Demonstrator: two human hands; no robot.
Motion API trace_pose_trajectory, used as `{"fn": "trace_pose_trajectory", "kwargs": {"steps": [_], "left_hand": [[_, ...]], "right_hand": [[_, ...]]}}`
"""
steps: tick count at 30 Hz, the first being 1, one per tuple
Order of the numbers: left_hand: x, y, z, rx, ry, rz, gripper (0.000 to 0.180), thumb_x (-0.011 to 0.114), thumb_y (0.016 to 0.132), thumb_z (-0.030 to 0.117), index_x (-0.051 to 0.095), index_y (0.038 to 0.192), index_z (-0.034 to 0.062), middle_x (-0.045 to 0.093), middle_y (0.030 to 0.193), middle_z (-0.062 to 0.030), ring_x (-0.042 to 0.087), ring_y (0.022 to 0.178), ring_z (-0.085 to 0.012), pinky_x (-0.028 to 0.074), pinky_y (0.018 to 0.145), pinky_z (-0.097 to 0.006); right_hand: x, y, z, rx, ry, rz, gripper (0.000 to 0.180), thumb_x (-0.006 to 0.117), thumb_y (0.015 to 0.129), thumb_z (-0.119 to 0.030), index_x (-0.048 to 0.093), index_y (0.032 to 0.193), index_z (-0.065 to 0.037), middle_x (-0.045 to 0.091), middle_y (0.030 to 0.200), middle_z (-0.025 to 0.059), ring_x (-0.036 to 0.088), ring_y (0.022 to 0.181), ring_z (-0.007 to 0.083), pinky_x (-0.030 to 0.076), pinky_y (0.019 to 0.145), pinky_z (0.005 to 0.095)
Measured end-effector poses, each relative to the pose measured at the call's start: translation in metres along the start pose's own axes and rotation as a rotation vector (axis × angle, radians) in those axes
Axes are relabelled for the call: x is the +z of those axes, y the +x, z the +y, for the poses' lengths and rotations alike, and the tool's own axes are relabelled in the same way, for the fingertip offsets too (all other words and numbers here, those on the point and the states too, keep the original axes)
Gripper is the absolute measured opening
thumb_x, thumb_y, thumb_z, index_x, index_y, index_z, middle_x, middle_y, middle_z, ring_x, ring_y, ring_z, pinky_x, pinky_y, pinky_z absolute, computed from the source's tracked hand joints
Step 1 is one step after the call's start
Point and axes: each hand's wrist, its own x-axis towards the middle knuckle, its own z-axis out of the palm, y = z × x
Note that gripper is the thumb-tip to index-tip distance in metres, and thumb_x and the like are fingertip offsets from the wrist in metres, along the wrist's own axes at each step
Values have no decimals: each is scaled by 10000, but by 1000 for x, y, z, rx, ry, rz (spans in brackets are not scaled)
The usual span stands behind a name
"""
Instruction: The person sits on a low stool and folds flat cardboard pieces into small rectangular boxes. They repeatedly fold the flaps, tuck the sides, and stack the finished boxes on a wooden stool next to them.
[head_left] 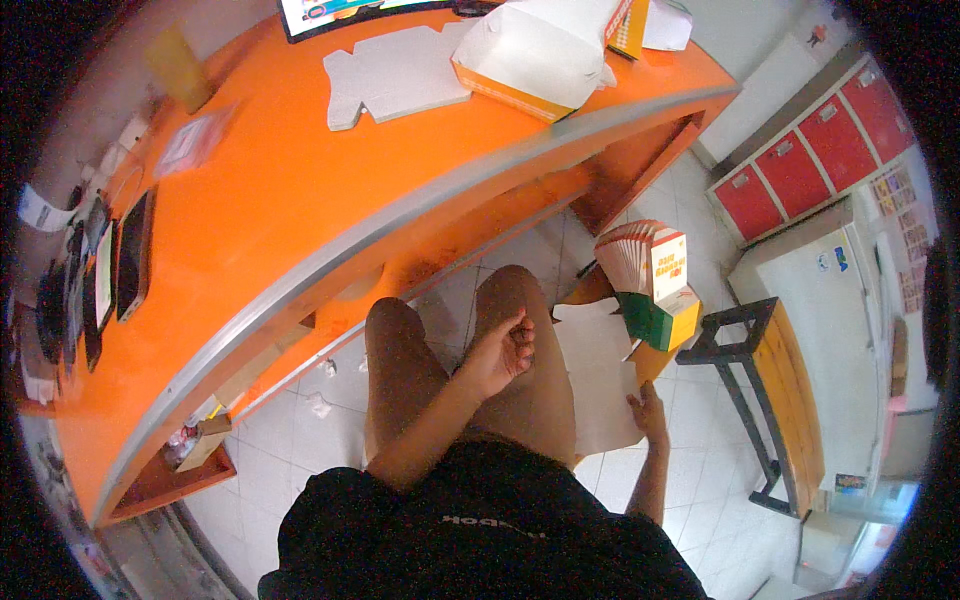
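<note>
Left bare hand (pixel 505 357): is hanging above the right bare thigh (pixel 537 405), fingers curling in toward the palm; the grip is looking narrow, and whether it is enclosing anything small cannot be told.
Right bare hand (pixel 649 412): is standing beside the right edge of a large, flat, pale-grey card sheet (pixel 600 375), fingers loosely apart and moderately wide; contact with the edge cannot be made out.
Card position: is lying to the right of the thighs, partly covering an orange-brown surface (pixel 655 370).
Fanned stack of red-and-white striped cartons with green and yellow panels (pixel 650 285): is standing just beyond the sheet, well apart from the left hand.
Long orange table with a grey metal edge (pixel 270 190): is curving across the view, bearing the items below.
Stack of flat, notched, pale-grey card blanks (pixel 395 82): is lying near the far edge.
Open white carton with an orange-patterned side (pixel 540 60): is sitting against the blanks' right end.
Thin black rectangular device (pixel 136 255): is lying at the table's left end.
Black-framed wooden bench (pixel 792 395): is standing right of the cartons.
</note>
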Motion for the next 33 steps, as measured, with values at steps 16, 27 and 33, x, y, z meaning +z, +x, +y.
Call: {"fn": "trace_pose_trajectory", "kwargs": {"steps": [16,27,33], "left_hand": [[48,-31,-6,154,682,-144,413,516,910,422,552,684,78,504,578,-4,500,507,-107,408,479,-241],[92,-55,-3,604,825,220,357,655,852,199,519,1098,-21,587,1035,-65,584,928,-138,517,712,-248],[88,-54,-32,1110,972,244,346,623,875,233,537,1085,-27,599,1042,-77,588,915,-132,497,775,-271]], "right_hand": [[-117,20,-90,58,677,-238,397,604,821,-61,470,1194,-47,563,1153,74,531,1044,184,413,867,284],[-76,6,-258,-639,121,96,346,488,788,116,548,1094,-35,588,1167,153,576,1081,291,463,908,367],[-49,1,-298,-541,289,430,253,610,780,29,628,1024,-35,643,1052,144,635,965,266,512,810,318]]}}
